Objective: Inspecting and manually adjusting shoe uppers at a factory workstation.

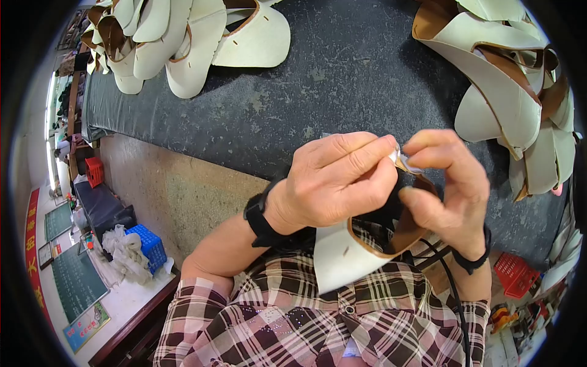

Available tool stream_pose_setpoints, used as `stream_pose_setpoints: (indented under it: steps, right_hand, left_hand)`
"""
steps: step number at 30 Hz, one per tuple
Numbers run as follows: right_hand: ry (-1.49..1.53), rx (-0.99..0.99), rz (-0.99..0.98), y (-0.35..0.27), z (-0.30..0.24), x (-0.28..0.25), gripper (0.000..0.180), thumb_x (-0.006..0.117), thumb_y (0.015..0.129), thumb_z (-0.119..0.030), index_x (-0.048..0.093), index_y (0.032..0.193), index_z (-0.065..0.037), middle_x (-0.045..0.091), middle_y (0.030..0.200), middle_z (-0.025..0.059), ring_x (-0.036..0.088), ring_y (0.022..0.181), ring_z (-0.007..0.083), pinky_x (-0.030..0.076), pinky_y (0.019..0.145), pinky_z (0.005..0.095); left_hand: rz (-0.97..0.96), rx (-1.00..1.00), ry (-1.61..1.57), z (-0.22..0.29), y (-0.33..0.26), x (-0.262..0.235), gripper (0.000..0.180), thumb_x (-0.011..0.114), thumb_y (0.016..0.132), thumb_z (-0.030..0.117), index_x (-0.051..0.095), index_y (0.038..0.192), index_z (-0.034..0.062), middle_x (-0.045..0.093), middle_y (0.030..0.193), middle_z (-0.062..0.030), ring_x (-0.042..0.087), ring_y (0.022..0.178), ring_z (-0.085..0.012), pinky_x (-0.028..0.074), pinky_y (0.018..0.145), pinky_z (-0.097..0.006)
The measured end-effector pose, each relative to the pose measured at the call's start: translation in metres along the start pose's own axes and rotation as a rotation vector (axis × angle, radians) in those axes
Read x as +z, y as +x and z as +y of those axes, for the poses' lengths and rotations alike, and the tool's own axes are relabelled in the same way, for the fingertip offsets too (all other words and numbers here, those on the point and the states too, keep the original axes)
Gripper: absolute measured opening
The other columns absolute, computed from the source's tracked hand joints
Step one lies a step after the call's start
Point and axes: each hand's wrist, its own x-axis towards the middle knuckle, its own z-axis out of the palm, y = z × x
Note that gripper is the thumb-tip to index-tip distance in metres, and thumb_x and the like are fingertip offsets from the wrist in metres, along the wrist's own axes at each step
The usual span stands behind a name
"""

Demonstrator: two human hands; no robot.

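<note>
A white shoe upper (351, 263) with a brown lining and a curved opening hangs in front of my chest, over the table's near edge. My left hand (345, 180) is closed, pinching the end of the upper's top edge between thumb and fingers. At that same end, my right hand (452, 189) curls around the brown-lined strip, its thumb below and its fingers above. A small whitish, folded bit (397, 158) shows between the two hands; its exact form is too small to make out. Both wrists wear black bands.
A dark, worn table (342, 73) spreads ahead. Overlapping white uppers (195, 55) lie at its far left, and another pile (501, 85) at its right. A black cable (455, 287) runs down by my right arm. Red basket (516, 274) lower right; blue basket (147, 248) left.
</note>
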Motion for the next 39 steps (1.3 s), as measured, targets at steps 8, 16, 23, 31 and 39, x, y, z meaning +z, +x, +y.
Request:
stream_pose_setpoints:
  steps: [8, 16, 23, 31, 39]
  right_hand:
    - [0.028, 0.150, -0.110, 0.009, -0.010, -0.003, 0.032, 0.066, 0.062, 0.002, 0.063, 0.093, -0.004, 0.057, 0.089, 0.0053, 0.051, 0.075, 0.0132, 0.040, 0.063, 0.0243]
    - [-0.012, 0.126, -0.091, 0.015, -0.002, 0.004, 0.029, 0.065, 0.060, 0.005, 0.062, 0.086, -0.007, 0.057, 0.081, 0.0035, 0.050, 0.063, 0.0113, 0.040, 0.053, 0.0236]
    - [-0.028, 0.077, -0.069, 0.022, 0.012, 0.009, 0.019, 0.065, 0.064, 0.004, 0.060, 0.079, -0.007, 0.057, 0.077, 0.0026, 0.053, 0.060, 0.0114, 0.041, 0.047, 0.0227]
    - [0.327, 0.353, -0.016, 0.024, 0.005, 0.007, 0.019, 0.067, 0.070, 0.006, 0.064, 0.087, 0.002, 0.059, 0.081, 0.0066, 0.054, 0.068, 0.0118, 0.043, 0.059, 0.0225]
    - [0.046, 0.057, -0.061, 0.026, 0.021, -0.002, 0.014, 0.068, 0.072, 0.000, 0.067, 0.086, 0.000, 0.061, 0.078, 0.0074, 0.058, 0.067, 0.0157, 0.046, 0.058, 0.0253]
  left_hand:
    - [-0.013, 0.066, -0.087, -0.013, 0.004, -0.002, 0.022, 0.069, 0.068, -0.004, 0.058, 0.086, -0.0007, 0.065, 0.097, -0.0178, 0.066, 0.082, -0.0284, 0.057, 0.068, -0.032]
    - [-0.015, 0.016, -0.208, -0.027, 0.002, 0.002, 0.027, 0.071, 0.068, -0.007, 0.057, 0.090, -0.0013, 0.067, 0.091, -0.0179, 0.067, 0.078, -0.0296, 0.057, 0.067, -0.033]
    - [-0.028, -0.032, -0.222, -0.034, 0.001, 0.004, 0.025, 0.068, 0.066, -0.011, 0.058, 0.088, -0.0018, 0.067, 0.090, -0.0177, 0.066, 0.076, -0.0290, 0.056, 0.064, -0.032]
    - [-0.057, -0.019, -0.188, -0.037, 0.006, 0.000, 0.026, 0.066, 0.066, -0.012, 0.058, 0.089, -0.0028, 0.067, 0.092, -0.0179, 0.066, 0.076, -0.0287, 0.055, 0.064, -0.032]
    - [-0.025, -0.059, -0.238, -0.038, 0.006, 0.012, 0.027, 0.070, 0.067, -0.008, 0.059, 0.091, -0.0006, 0.067, 0.091, -0.0160, 0.066, 0.077, -0.0279, 0.055, 0.064, -0.031]
